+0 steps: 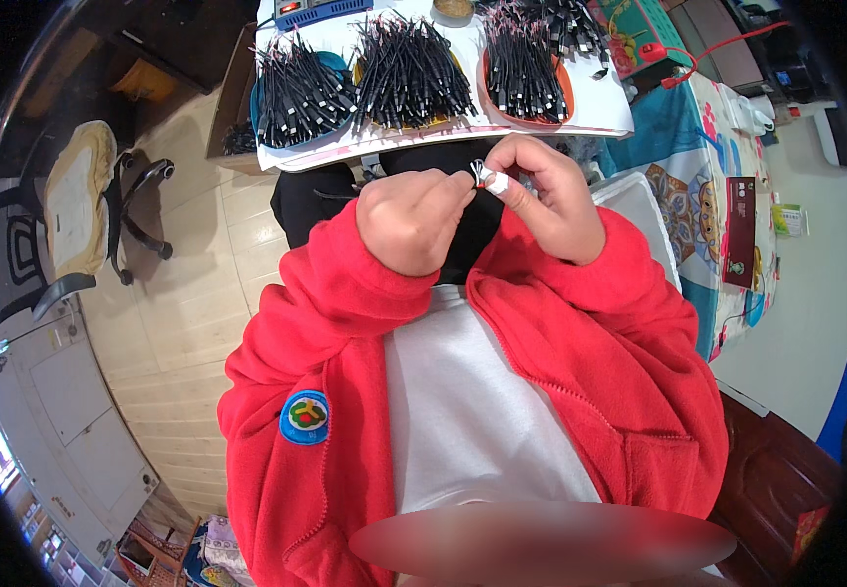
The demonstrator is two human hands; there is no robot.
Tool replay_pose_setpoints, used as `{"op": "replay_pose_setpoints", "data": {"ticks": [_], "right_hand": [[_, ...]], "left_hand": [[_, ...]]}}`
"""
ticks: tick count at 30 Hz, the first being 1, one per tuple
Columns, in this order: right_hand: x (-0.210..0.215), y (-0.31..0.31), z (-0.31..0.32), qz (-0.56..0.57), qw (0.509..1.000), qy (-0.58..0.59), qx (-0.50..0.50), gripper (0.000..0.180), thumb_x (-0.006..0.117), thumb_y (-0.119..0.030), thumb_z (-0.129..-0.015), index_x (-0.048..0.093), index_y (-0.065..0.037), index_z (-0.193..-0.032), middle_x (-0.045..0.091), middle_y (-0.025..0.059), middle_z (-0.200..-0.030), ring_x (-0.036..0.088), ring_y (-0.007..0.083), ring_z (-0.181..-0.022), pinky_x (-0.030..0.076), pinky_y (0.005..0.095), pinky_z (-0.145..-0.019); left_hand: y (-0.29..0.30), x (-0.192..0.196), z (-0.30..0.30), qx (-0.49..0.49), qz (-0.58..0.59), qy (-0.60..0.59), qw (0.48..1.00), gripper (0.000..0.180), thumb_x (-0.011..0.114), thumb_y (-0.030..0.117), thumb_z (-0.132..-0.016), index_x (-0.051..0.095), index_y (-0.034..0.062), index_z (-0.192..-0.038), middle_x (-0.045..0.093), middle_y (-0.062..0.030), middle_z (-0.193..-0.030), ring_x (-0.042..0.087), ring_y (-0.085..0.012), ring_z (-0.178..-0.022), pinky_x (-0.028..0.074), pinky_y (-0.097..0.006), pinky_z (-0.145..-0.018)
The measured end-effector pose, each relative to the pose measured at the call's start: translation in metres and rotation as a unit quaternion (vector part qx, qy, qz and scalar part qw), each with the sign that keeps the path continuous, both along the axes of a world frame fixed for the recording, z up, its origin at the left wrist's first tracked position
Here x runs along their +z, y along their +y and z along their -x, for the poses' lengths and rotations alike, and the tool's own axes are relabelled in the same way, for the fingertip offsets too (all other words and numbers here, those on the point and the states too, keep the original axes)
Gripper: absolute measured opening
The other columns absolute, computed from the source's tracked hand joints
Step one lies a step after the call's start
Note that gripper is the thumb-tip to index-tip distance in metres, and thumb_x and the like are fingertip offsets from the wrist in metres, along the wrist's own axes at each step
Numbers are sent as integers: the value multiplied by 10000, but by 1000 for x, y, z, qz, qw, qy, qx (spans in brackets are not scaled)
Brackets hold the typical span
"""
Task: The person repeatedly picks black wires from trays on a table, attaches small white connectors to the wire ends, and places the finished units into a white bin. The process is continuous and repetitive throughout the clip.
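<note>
In front of my lap, both hands are raised and close together. My left hand (409, 220) is closed, its fingertips pinching a cable end with thin white, black and red wires (479, 172). The rest of that cable is hidden behind my fingers. Opposite it, my right hand (552, 201) is closed too, thumb and forefinger meeting at the same wires. White tape (497, 183) wraps the right thumb. Beyond my hands, bundles of short black cables with plugs fill a blue basket (257, 110), a yellow basket (466, 70) and an orange basket (567, 88).
The baskets stand on a white-covered table (599, 122). A blue device (320, 12) and a small round tin (454, 11) sit behind them. On the right are a white foam box (653, 220) and a patterned tablecloth (683, 201). An office chair (81, 201) stands left.
</note>
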State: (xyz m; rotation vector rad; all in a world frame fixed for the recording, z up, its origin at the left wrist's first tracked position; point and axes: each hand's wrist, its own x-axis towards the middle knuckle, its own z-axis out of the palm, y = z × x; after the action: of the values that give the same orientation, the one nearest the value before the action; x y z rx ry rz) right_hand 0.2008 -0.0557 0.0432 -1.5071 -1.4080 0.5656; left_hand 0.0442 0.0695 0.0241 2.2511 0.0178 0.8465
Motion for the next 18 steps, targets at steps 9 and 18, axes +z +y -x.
{"op": "replay_pose_setpoints", "data": {"ticks": [9, 18], "right_hand": [[22, 1, 0, -56, 991, -86, 88, 200, 641, 7, -727, 585, -31, -915, 582, 106, -877, 572, 278, -806, 461, 338, -703], [8, -1, -5, -80, 992, -62, 80, 126, 623, 20, -736, 585, -9, -853, 578, 107, -821, 566, 253, -741, 453, 319, -686]], "left_hand": [[15, -3, 8, -247, 531, 114, 803, 135, 562, 65, -888, 623, -51, -925, 613, -78, -772, 533, -95, -631, 422, -209, -554], [8, -18, 8, -210, 593, 50, 776, 148, 583, 47, -871, 591, -57, -977, 572, -62, -733, 500, -92, -608, 385, -209, -533]]}}
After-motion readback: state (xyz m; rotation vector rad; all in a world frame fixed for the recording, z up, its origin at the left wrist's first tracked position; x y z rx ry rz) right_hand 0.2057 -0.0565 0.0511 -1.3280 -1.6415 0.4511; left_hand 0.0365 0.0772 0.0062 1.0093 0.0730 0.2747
